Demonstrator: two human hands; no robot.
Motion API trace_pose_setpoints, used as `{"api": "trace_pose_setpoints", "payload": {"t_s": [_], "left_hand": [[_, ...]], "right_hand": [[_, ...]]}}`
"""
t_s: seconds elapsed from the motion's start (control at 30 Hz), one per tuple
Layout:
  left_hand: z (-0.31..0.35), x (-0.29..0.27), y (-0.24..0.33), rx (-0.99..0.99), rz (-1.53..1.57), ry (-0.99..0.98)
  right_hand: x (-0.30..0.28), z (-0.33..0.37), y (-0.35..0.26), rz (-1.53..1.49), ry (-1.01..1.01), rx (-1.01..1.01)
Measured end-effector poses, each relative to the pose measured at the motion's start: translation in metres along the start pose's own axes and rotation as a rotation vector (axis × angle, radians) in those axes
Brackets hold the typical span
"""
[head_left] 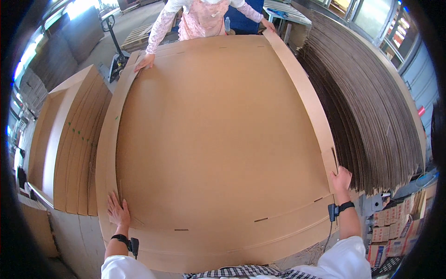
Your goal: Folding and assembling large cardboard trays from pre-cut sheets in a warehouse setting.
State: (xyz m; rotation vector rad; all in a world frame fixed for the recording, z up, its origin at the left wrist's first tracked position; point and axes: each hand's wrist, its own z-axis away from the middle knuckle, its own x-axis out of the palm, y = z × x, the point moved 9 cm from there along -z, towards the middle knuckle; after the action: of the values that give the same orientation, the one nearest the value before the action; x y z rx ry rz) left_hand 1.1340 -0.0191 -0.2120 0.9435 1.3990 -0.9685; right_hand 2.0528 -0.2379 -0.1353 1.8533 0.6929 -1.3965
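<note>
A large brown cardboard sheet [218,125] lies spread before me, its left and right side flaps folded up along creases. My left hand [118,210] rests on the near end of the left flap [108,139], fingers stretched out. At the near end of the right flap [310,100], my right hand [341,178] is closed round the cardboard edge, the fingers partly hidden. The near flap [209,246] lies flat toward me, with short slots along its crease. Across from me, a co-worker's hand [145,62] presses the far left corner and the other hand [268,25] touches the far right corner.
On the right stands a tall stack of cardboard sheets [371,102], close to the right flap. Several nested cardboard trays [69,144] lean at the left. Behind them is a pallet jack [118,60]. Printed cartons [395,228] are piled at the lower right.
</note>
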Motion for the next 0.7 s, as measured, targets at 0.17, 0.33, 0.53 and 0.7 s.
{"api": "trace_pose_setpoints", "payload": {"t_s": [0.17, 0.33, 0.53, 0.7], "left_hand": [[0.0, -0.002, 0.0, 0.061, 0.003, 0.044], [0.0, 0.009, -0.008, 0.005, -0.004, 0.023], [0.0, 0.004, 0.0, 0.014, 0.002, 0.04], [-0.004, 0.012, -0.006, 0.047, -0.001, 0.057]], "right_hand": [[0.037, -0.007, 0.023, -0.886, -0.125, 0.125], [0.063, -0.01, 0.023, -0.918, -0.305, 0.117], [0.05, -0.004, 0.017, -0.551, -0.252, 0.173], [0.052, 0.011, -0.002, -0.528, -0.261, 0.232]]}}
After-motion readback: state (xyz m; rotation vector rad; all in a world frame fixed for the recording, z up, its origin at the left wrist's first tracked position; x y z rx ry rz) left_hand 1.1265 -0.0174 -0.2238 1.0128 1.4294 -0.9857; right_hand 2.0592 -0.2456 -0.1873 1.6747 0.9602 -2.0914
